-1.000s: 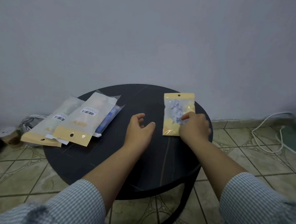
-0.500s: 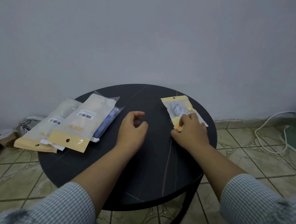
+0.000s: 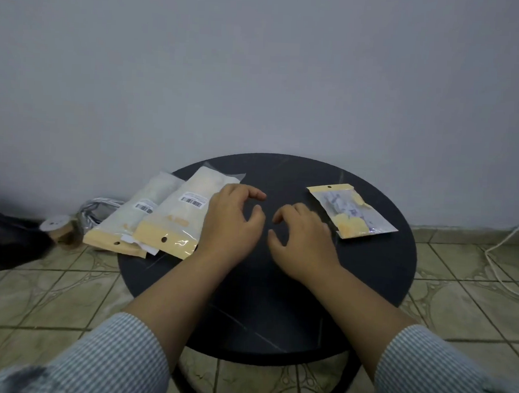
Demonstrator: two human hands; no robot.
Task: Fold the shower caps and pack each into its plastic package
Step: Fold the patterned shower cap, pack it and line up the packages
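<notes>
Both hands hover empty over the table, between the packs.

The left hand (image 3: 233,222) and right hand (image 3: 302,240) hang loosely curled above the dark table (image 3: 261,316), gripping nothing. Just right of the right hand lies a small pack (image 3: 352,211), flat, with a folded blue-patterned cap inside and its yellow header pointing away. Left of the left hand, two long packs overlap: the near pack (image 3: 180,214), partly under that hand's knuckles, and the far pack (image 3: 137,217), jutting off the table edge. All look light, thin and slick, likely to slide or crinkle under a push; the stiffer yellow header strip or a corner pinch seems the surest hold. The caps inside should be soft and springy.
</notes>
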